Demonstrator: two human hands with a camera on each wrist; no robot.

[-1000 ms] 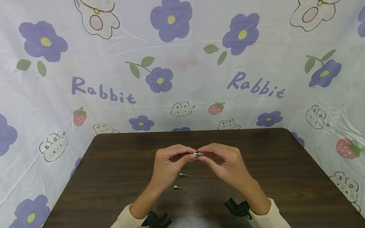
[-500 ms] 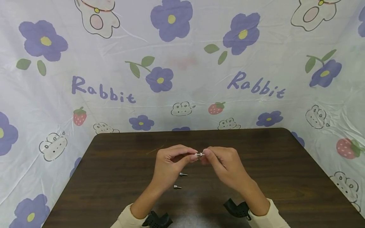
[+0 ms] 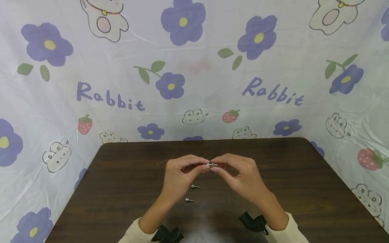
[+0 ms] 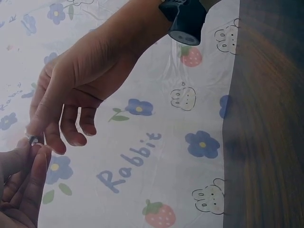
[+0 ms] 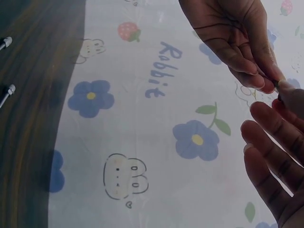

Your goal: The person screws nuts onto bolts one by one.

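Observation:
My left hand [image 3: 180,175] pinches a small silver bolt [image 3: 211,164] between thumb and forefinger, above the table. From the other side, my right hand [image 3: 244,172] has its thumb and forefinger on the nut-like ring round the bolt's shank. Both sets of fingertips hide part of it, and the bolt's tip points right. In the left wrist view, the fingertips of both hands meet around the bolt [image 4: 33,140]. The right hand's other fingers [image 5: 268,175] are spread loosely in the right wrist view.
Two more small silver bolts lie on the dark wooden table [image 3: 121,195] below the hands: one bolt [image 3: 195,186] farther, another bolt [image 3: 189,200] nearer. A printed white cloth [image 3: 194,67] hangs behind the table. Each wrist wears a black camera mount [image 3: 253,222].
My right hand's fingers curled in and turned at the bolt half a second ago, then returned to a straighter pinch as at first. The left hand stays nearly still.

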